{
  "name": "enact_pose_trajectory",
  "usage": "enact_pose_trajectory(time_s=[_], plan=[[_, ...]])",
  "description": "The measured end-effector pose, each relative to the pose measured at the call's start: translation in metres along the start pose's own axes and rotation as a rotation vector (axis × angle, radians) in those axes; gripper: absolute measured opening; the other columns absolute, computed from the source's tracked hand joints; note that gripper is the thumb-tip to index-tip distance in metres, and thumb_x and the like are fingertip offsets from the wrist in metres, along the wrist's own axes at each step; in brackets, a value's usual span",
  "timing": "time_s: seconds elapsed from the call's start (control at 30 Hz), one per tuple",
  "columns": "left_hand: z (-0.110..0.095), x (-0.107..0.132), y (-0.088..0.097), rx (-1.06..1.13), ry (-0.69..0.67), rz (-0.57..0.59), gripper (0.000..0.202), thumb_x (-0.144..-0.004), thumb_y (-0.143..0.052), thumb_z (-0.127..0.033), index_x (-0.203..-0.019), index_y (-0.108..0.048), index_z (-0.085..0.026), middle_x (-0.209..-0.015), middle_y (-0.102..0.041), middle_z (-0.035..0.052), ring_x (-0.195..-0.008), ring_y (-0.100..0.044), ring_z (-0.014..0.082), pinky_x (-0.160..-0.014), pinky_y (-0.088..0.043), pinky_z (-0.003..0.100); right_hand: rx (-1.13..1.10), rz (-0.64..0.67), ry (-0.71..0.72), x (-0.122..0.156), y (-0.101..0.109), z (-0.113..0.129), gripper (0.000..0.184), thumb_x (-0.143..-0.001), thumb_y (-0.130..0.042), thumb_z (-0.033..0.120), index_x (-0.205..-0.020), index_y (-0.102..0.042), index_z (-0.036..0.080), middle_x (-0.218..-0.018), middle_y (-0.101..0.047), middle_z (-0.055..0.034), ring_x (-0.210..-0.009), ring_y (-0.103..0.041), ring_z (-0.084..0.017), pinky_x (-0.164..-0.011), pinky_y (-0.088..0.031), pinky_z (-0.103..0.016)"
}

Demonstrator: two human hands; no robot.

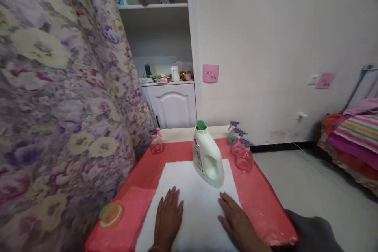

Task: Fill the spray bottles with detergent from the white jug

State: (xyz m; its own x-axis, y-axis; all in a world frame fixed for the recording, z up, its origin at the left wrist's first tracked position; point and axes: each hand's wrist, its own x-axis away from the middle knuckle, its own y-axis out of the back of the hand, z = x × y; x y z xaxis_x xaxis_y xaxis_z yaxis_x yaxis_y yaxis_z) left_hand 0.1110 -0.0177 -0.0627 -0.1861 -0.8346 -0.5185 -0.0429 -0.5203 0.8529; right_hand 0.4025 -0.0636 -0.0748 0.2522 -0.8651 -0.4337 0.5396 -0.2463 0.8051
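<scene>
Both hands lie flat on a white cloth [195,212] spread over the red-covered table. My left hand [169,216] rests on its left half, fingers stretched out and holding nothing. On the right side, my right hand [234,216] is also open and empty, its fingertips just short of a pale detergent jug [206,157]. The jug stands upright near the cloth's far end, with its handle side toward the right and something green showing in its mouth. Its label faces left and is too blurred to read.
Several spray bottles [244,160] stand along the table's right back edge, and one spray bottle [156,143] at the back left. A round clear-and-yellowish lid-like disc [111,215] lies front left. A floral curtain [73,106] hangs close on the left; a cabinet [174,104] stands behind.
</scene>
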Motion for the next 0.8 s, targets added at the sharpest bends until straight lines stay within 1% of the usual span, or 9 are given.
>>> enact_pose_trajectory(time_s=[0.13,0.37,0.6,0.8], plan=[[-0.0030,0.0031,0.0050,-0.003,0.002,0.002,0.042,-0.093,-0.042,-0.032,-0.130,-0.057,-0.017,-0.139,-0.056,0.0102,-0.128,-0.053,0.0263,-0.106,-0.041,0.050,-0.015,-0.035,0.022,0.0031,-0.0015,-0.0008,0.041,-0.092,-0.052,0.032,-0.130,-0.056,0.017,-0.139,-0.056,-0.0133,-0.128,-0.053,-0.026,-0.104,-0.050,-0.041],[-0.0040,0.0077,0.0081,-0.035,-0.001,-0.001,0.041,-0.094,-0.042,-0.032,-0.130,-0.057,-0.018,-0.139,-0.057,0.0084,-0.128,-0.053,0.0242,-0.106,-0.042,0.047,0.006,-0.113,0.076,0.0072,-0.0064,-0.0056,0.039,-0.091,-0.054,0.034,-0.126,-0.059,0.018,-0.134,-0.060,-0.0136,-0.121,-0.059,-0.028,-0.098,-0.055,-0.043],[-0.0038,0.0094,0.0085,-0.009,0.009,0.010,0.041,-0.095,-0.041,-0.031,-0.131,-0.056,-0.018,-0.139,-0.057,0.0089,-0.128,-0.053,0.0242,-0.106,-0.042,0.047,0.054,-0.093,0.105,0.0060,-0.0032,-0.0048,0.039,-0.091,-0.052,0.035,-0.124,-0.060,0.016,-0.132,-0.061,-0.0149,-0.120,-0.060,-0.027,-0.096,-0.057,-0.041],[-0.0054,0.0091,0.0101,0.018,0.026,0.019,0.041,-0.094,-0.043,-0.029,-0.130,-0.057,-0.016,-0.139,-0.057,0.0100,-0.129,-0.052,0.0249,-0.106,-0.042,0.048,0.069,-0.092,0.101,0.0051,-0.0024,-0.0037,0.039,-0.091,-0.052,0.036,-0.124,-0.060,0.016,-0.131,-0.062,-0.0143,-0.119,-0.061,-0.027,-0.095,-0.057,-0.041]])
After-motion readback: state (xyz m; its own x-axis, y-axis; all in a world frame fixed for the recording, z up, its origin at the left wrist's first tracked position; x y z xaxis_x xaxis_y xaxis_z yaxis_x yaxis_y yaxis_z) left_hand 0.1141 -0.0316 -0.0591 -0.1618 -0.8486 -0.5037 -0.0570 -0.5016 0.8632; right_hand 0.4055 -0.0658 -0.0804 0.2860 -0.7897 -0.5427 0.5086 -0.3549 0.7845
